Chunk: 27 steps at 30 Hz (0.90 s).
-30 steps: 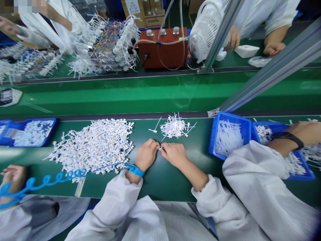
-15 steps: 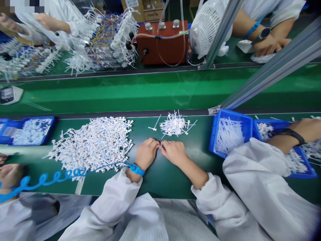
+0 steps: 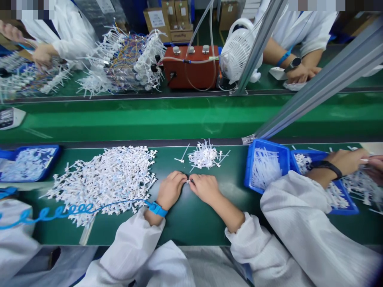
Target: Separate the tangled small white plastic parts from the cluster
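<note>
My left hand (image 3: 171, 189) and my right hand (image 3: 205, 188) meet knuckle to knuckle on the dark green bench, pinching one small white plastic part (image 3: 188, 181) between their fingertips. A blue wrist strap (image 3: 156, 208) with a coiled blue cord (image 3: 56, 211) circles my left wrist. A large heap of white plastic parts (image 3: 103, 178) lies just left of my left hand. A smaller pile of white parts (image 3: 205, 154) sits right behind both hands.
A blue bin of white sticks (image 3: 265, 167) stands to my right, where a neighbour's arm with a black wristband (image 3: 328, 166) reaches into a second blue tray (image 3: 347, 199). Another blue tray (image 3: 26, 162) lies far left. Beyond the green conveyor (image 3: 179, 117) stand a red box (image 3: 191, 67), a white fan (image 3: 239, 50) and other workers.
My hands stay together on the small part, barely shifting. The view tilted slightly. The neighbour's hand on the right moved further over the tray; the workers opposite shifted their hands.
</note>
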Tool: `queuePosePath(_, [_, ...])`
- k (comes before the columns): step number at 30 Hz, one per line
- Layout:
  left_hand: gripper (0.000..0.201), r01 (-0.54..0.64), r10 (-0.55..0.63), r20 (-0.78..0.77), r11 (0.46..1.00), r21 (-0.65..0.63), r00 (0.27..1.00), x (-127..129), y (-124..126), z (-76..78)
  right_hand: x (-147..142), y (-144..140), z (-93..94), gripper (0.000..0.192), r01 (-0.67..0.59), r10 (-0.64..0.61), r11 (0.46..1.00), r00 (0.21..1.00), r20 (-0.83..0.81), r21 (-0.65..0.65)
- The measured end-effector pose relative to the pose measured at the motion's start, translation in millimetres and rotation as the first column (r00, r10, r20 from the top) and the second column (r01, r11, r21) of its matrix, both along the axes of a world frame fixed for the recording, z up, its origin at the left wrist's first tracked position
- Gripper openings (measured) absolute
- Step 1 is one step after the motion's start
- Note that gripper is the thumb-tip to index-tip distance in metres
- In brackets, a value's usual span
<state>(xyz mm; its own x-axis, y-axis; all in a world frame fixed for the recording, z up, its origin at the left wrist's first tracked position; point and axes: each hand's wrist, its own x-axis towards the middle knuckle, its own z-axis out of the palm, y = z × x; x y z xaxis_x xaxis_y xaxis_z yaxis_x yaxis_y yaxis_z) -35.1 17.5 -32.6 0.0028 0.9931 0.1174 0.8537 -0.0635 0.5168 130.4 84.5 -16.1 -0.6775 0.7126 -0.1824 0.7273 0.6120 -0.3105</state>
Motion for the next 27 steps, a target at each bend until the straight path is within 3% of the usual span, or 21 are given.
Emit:
queuePosePath(16, [0.024,0.008,-0.015,-0.160,0.999,-0.042,0.987,4.7,1.3,-4.2,-1.7,-0.1,2.9,0.022,0.009,-0.009,1.000,1.000,-0.006,-0.027])
queuePosePath(27, [0.025,0.034,-0.040,-0.186,0.999,-0.034,0.982,6.5,1.9,-3.5,-1.7,-0.4,1.6,0.020,0.019,-0.019,1.000,0.999,-0.041,-0.009])
